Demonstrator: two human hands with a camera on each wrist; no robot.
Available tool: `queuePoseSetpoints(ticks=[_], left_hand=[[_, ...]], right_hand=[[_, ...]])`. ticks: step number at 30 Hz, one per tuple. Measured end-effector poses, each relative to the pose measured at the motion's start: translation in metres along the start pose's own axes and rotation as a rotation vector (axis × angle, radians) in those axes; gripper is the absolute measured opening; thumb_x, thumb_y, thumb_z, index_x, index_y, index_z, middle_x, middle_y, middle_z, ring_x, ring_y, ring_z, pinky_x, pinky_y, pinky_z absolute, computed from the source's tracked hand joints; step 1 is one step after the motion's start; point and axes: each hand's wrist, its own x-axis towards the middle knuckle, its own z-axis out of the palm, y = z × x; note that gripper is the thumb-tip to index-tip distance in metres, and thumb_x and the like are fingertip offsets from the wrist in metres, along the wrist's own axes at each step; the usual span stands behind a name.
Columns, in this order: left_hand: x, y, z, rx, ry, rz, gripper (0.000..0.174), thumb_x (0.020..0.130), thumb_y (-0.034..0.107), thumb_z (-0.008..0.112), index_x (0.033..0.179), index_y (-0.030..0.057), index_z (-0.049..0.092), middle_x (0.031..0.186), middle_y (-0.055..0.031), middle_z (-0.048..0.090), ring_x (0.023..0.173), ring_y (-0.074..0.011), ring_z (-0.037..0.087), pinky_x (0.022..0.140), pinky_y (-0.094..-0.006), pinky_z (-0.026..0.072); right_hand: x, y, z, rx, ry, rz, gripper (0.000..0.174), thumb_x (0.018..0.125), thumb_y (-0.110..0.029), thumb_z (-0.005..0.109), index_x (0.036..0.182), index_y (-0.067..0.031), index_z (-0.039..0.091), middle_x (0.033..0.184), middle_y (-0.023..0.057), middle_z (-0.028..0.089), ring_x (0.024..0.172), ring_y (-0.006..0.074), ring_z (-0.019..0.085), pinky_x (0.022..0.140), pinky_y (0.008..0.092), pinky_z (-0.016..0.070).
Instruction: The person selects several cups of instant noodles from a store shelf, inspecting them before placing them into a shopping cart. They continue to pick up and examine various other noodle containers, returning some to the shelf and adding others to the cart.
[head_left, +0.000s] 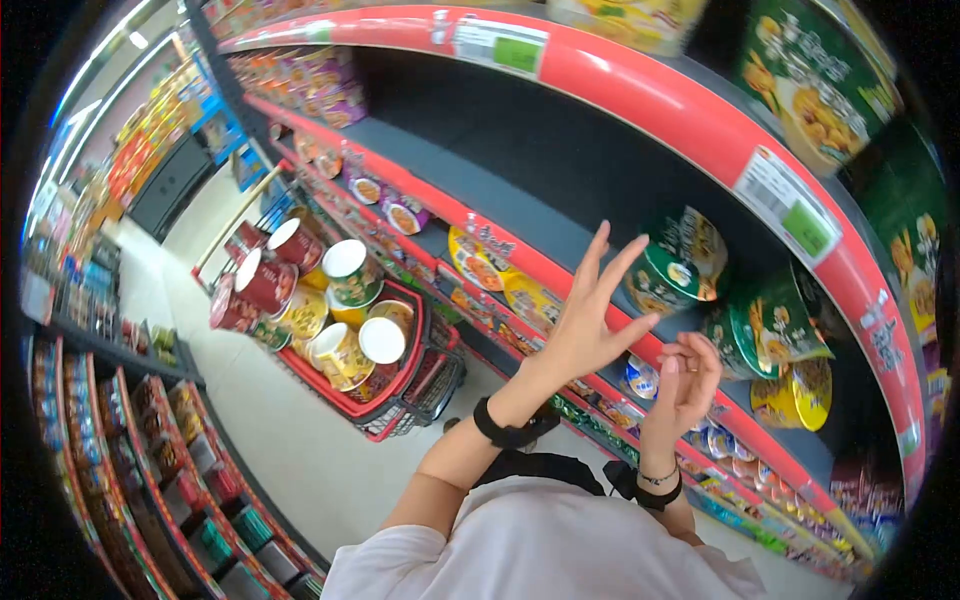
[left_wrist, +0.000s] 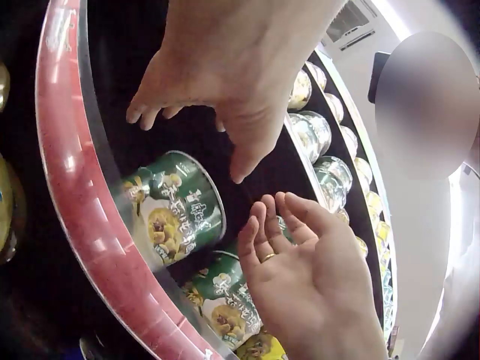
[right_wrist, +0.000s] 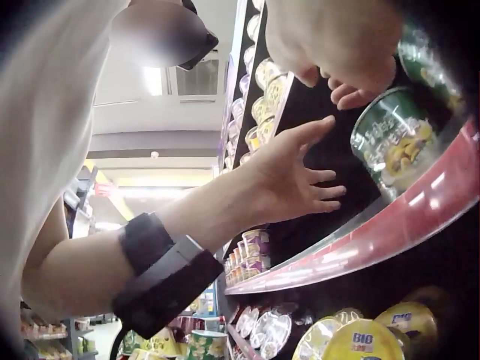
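Hovering spread-fingered near green cup (head_left: 663,280), left hand (head_left: 588,328).

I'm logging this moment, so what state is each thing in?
Left hand: open, fingers spread, holding nothing.
Right hand: open, fingers loosely bent, holding nothing.
Nearest green cup: on the shelf, untouched.
Shopping cart: loaded, cups heaped above its rim.
Ring: worn on the right hand.

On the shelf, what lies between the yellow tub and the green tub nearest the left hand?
In the head view, more green tubs lie between the yellow tub and the green tub nearest the left hand.
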Motion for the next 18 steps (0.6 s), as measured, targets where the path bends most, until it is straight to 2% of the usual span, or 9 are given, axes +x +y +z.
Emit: queuePoseSetpoints(ticks=[2,3,4,7,10,11,12,15,18], left_hand=[[0.015,-0.008,0.011,0.021,-0.043,0.004,0.082,0.077,0.022,0.077,0.146,0.0136,0.034,0.151,-0.0271,0.022,0.137,-0.0446,0.029,0.110,-0.0485,0.0292],[0.022,-0.011,0.017,0.018,-0.002,0.040,0.073,0.077,0.023,0.077,0.140,0.0123,0.042,0.145,-0.0271,0.034,0.135,-0.0445,0.034,0.108,-0.0477,0.0318],[0.028,-0.018,0.020,0.001,-0.024,0.050,0.073,0.077,0.023,0.077,0.140,0.0123,0.042,0.145,-0.0271,0.034,0.135,-0.0445,0.034,0.108,-0.0477,0.0318],[0.038,-0.027,0.015,-0.092,-0.095,0.033,0.050,0.076,0.022,0.078,0.119,0.0078,0.057,0.126,-0.0204,0.055,0.127,-0.0415,0.044,0.104,-0.0435,0.0368],[0.044,-0.025,-0.002,-0.173,-0.249,-0.008,0.051,0.076,0.023,0.078,0.119,0.0085,0.056,0.127,-0.0202,0.054,0.126,-0.0389,0.046,0.103,-0.0423,0.0376],[0.043,-0.034,-0.003,-0.084,-0.259,0.093,0.056,0.076,0.024,0.078,0.124,0.0076,0.054,0.128,-0.0201,0.053,0.126,-0.0357,0.047,0.104,-0.0404,0.0378],[0.041,-0.038,-0.004,-0.125,-0.265,0.086,0.069,0.076,0.027,0.078,0.133,0.0054,0.047,0.136,-0.0206,0.047,0.130,-0.0359,0.043,0.107,-0.0410,0.0342],[0.028,-0.034,-0.036,-0.127,-0.175,0.050,0.081,0.077,0.029,0.077,0.142,0.0034,0.036,0.147,-0.0227,0.033,0.138,-0.0376,0.029,0.113,-0.0439,0.0243],[0.020,-0.056,-0.102,0.101,0.034,0.060,0.076,0.079,0.027,0.075,0.141,0.0039,0.037,0.147,-0.0229,0.034,0.139,-0.0367,0.029,0.113,-0.0438,0.0243]], right_hand=[[-0.009,0.007,-0.006,-0.011,-0.020,0.091,0.034,0.088,0.006,0.053,0.121,0.0021,0.046,0.120,0.0141,0.047,0.092,0.0167,0.057,0.086,0.0305,0.0464],[-0.015,0.006,-0.005,-0.028,-0.018,0.093,0.031,0.089,0.005,0.054,0.119,0.0018,0.049,0.119,0.0140,0.048,0.091,0.0161,0.057,0.084,0.0296,0.0463],[-0.021,0.006,-0.006,-0.044,0.007,0.088,0.031,0.089,0.005,0.054,0.119,0.0018,0.049,0.119,0.0140,0.048,0.091,0.0161,0.057,0.084,0.0296,0.0463],[-0.037,0.003,-0.002,0.011,0.015,0.185,0.027,0.089,0.004,0.056,0.116,0.0020,0.052,0.115,0.0128,0.051,0.091,0.0148,0.056,0.082,0.0278,0.0456],[-0.043,0.001,0.005,-0.023,0.045,0.190,0.027,0.089,0.002,0.057,0.116,0.0015,0.052,0.114,0.0120,0.053,0.090,0.0141,0.056,0.082,0.0274,0.0455],[-0.044,-0.001,0.010,-0.019,0.045,0.192,0.027,0.089,0.002,0.057,0.116,0.0015,0.052,0.114,0.0120,0.053,0.090,0.0141,0.056,0.082,0.0274,0.0455],[-0.043,-0.003,0.016,-0.047,0.060,0.196,0.026,0.090,0.002,0.057,0.116,0.0012,0.053,0.112,0.0117,0.054,0.090,0.0138,0.056,0.082,0.0274,0.0456],[-0.045,0.002,0.041,-0.076,0.056,0.219,0.025,0.092,0.000,0.055,0.116,0.0013,0.053,0.109,0.0101,0.058,0.088,0.0127,0.056,0.080,0.0265,0.0466],[-0.049,0.003,0.069,-0.067,0.002,0.194,0.024,0.092,0.000,0.054,0.116,0.0016,0.053,0.108,0.0094,0.059,0.087,0.0123,0.057,0.077,0.0254,0.0472]])
